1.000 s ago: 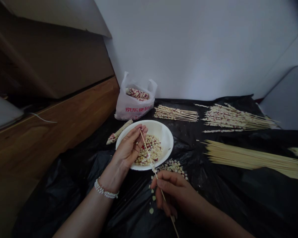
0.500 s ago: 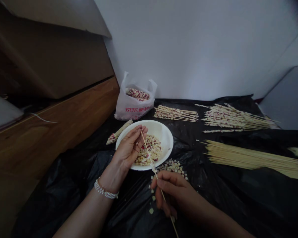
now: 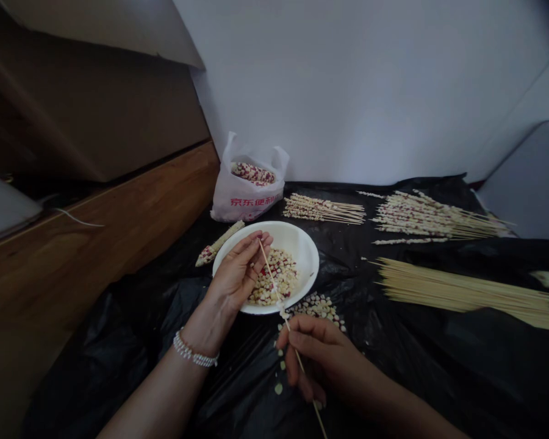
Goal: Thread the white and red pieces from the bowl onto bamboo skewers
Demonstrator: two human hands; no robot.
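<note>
My right hand (image 3: 320, 353) pinches a thin wooden skewer (image 3: 268, 263), which slants up to the left and carries a few pale kernels near its middle. Over the left side of a white bowl (image 3: 307, 244), my left hand (image 3: 240, 265) has thumb and fingers closed at the skewer's tip, on what looks like a dark red kernel. Loose red and cream corn kernels (image 3: 281, 274) lie in the bowl. More kernels (image 3: 318, 306) are piled on the black plastic sheet just beyond my right hand.
A white bag (image 3: 247, 198) of corn cobs stands behind the bowl, a partly stripped cob (image 3: 219, 242) beside it. Kernel-loaded skewers (image 3: 324, 209) lie behind, with a larger bunch (image 3: 421, 216) and bare skewers (image 3: 462, 289) at right. A wooden panel (image 3: 155, 213) borders the left.
</note>
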